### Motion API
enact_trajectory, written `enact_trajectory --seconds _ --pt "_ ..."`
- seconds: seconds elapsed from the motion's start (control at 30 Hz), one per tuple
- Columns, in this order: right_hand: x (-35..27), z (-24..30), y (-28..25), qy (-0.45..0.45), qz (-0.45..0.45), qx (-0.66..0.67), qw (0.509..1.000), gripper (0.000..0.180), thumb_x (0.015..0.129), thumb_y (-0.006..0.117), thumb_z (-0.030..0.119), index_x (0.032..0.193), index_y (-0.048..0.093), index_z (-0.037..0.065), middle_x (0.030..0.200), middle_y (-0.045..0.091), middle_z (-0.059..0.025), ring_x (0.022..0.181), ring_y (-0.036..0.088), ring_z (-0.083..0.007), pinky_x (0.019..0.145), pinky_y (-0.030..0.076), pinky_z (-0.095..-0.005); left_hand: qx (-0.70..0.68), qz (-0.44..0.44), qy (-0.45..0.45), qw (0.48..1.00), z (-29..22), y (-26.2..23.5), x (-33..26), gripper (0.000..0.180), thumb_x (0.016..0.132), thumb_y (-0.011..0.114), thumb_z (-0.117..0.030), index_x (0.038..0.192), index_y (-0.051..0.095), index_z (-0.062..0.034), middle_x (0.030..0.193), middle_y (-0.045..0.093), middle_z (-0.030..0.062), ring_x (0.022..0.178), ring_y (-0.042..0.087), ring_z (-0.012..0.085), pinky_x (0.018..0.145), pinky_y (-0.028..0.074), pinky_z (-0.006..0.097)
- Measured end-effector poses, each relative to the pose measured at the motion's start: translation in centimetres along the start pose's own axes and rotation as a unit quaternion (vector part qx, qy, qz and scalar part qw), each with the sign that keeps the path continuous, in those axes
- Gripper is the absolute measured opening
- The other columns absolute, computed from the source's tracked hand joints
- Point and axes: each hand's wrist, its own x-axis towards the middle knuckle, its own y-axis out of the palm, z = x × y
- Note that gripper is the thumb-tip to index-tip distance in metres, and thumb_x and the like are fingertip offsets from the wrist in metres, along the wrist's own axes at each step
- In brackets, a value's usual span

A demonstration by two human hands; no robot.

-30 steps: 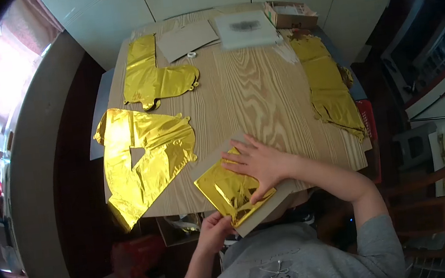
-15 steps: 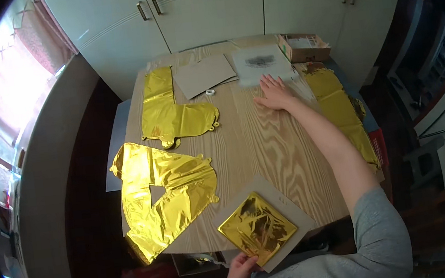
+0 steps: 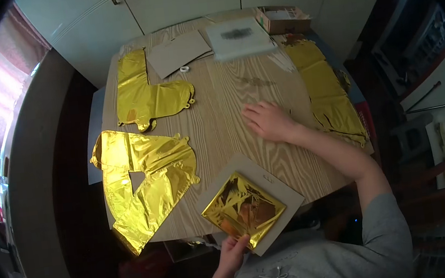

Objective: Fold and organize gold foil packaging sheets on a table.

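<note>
My left hand pinches the near corner of a folded gold foil balloon together with the grey cardboard square under it. They are tilted at the table's front edge. Over the middle right of the table is my right hand, fingers stretched and slightly bent, holding nothing. A flat gold foil balloon with a triangular hole lies at the left front, overhanging the edge. Behind it rests a gold foil balloon shaped like a boot. Another long gold foil piece lies along the right side.
Grey cardboard sheets lie at the back, with a small white ring beside them. Next to these is a stack of translucent plastic sheets or bags. An open cardboard box stands at the back right corner. White cabinets rise behind the wooden table.
My right hand has drawn back toward me from the edge of the translucent stack. My left hand still holds the balloon and cardboard. The whole view has shifted.
</note>
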Motion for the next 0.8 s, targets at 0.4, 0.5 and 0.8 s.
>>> enact_trajectory --seconds 0.4,0.5,0.8 --pt "-7.9 -0.2 1.6 -0.012 -0.177 0.049 0.983 0.037 0.086 0.062 0.023 0.117 0.061 0.002 0.125 0.057 -0.0110 0.115 0.053 -0.0272 0.097 0.043 -0.0397 -0.050 -0.037 0.084 0.994 -0.3 0.4 -1.8 0.020 0.092 0.060 -0.014 0.105 0.061 0.0017 0.098 0.066 0.0080 0.083 0.064 0.0160 0.071 0.052 0.030" --pt "-8.8 0.5 2.1 -0.021 -0.194 0.063 0.979 0.032 0.086 0.063 0.022 0.111 0.065 0.002 0.117 0.063 -0.0106 0.108 0.057 -0.0258 0.093 0.046 -0.0377 -0.087 -0.055 0.095 0.990 -0.8 1.0 -1.4 0.020 0.092 0.060 -0.013 0.104 0.060 0.0026 0.102 0.066 0.0095 0.091 0.063 0.0191 0.076 0.051 0.033" --pt "-10.9 3.2 1.9 -0.040 -0.210 0.084 0.973 0.019 0.082 0.067 0.016 0.097 0.068 0.004 0.099 0.067 -0.0066 0.090 0.062 -0.0249 0.081 0.052 -0.0352 -0.101 -0.128 0.115 0.980 -2.7 5.4 -0.6 0.017 0.094 0.059 -0.016 0.083 0.059 -0.0030 0.071 0.058 -0.0007 0.054 0.046 0.0056 0.048 0.036 0.023"
